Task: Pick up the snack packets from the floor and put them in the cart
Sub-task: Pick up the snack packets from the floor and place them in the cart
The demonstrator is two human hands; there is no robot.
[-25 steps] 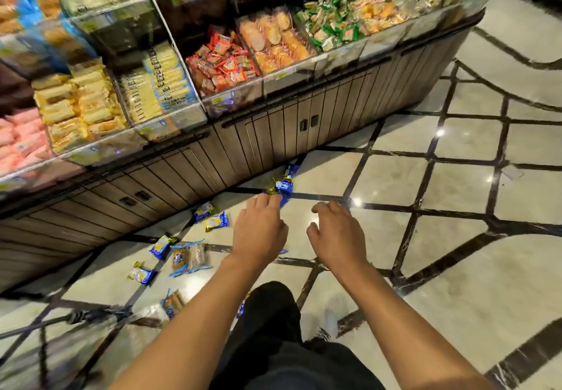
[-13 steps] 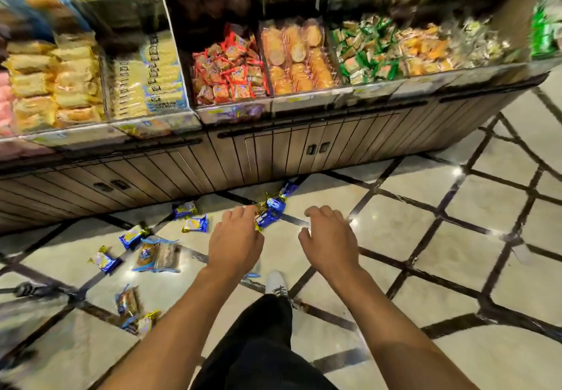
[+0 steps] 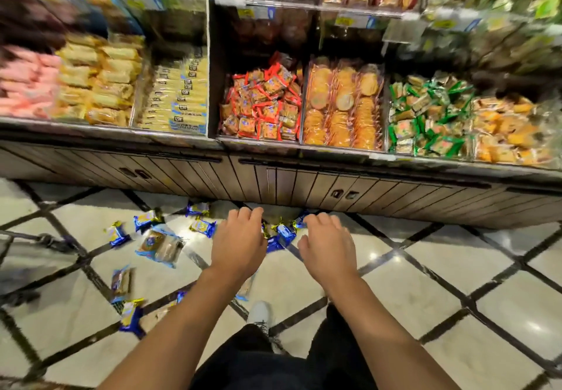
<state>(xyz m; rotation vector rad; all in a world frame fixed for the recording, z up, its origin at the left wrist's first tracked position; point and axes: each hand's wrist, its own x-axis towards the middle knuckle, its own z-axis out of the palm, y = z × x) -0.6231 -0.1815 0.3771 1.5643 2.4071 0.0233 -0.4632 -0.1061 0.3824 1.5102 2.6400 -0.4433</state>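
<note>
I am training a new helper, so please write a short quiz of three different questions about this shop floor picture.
1. True or false: the left hand already holds a packet.
2. Which bin is directly above the blue packets between the hands? A) pink packs B) red-edged packets C) green packets
3. Fill in: the large clear packet lies to the person's ____ of the left hand.

Key: 1 false; 2 B; 3 left. The right hand is also empty.
</note>
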